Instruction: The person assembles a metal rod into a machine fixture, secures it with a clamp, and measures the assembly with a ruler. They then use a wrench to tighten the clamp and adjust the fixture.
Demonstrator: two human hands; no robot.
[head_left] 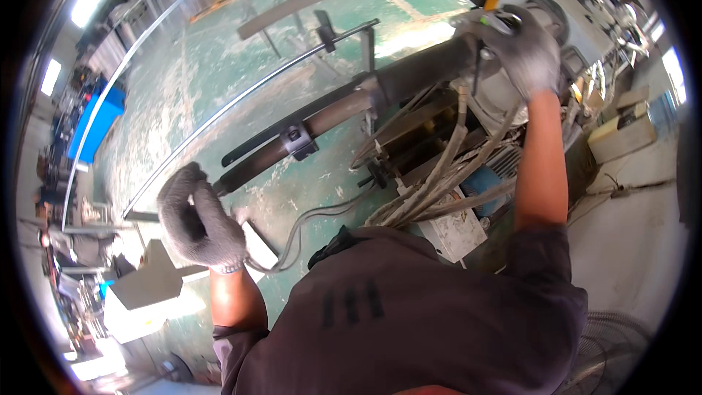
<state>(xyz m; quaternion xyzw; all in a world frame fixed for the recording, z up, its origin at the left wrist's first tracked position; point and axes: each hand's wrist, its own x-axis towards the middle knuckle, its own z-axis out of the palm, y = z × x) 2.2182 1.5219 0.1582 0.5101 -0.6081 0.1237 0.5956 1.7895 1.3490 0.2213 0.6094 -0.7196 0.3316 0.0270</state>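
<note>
Left hand [199,223], gloved, lower left: clenched around end of dark bar [329,113]. Right hand [523,47], gloved, upper right: grasping machine head [504,95] above cable bundle [439,183].

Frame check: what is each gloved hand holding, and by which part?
Left hand is closed around the near end of the long dark bar. Right hand rests on the machine head; whether it grips cannot be told.
</note>
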